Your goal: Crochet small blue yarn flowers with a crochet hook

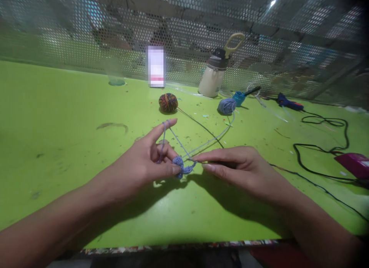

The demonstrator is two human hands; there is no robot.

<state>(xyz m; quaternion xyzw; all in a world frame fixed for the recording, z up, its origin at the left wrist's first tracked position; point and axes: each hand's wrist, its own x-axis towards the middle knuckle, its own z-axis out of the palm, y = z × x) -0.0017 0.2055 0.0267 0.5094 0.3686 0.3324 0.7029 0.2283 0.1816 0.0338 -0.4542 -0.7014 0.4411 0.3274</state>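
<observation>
My left hand pinches a small blue-purple crochet piece between thumb and fingers. Its index finger is raised, with a strand of blue yarn looped over it and running down to the work. In my right hand is a thin crochet hook, gripped between thumb and index finger, its tip at the yarn beside the piece. From the work, a strand leads back to a blue yarn ball. Part of the piece is hidden behind my left thumb.
A dark multicoloured yarn ball sits mid-table, its strand running right. Behind stand a lit phone, a clear cup and a bottle. To the right lie a glue gun, black cable and magenta object.
</observation>
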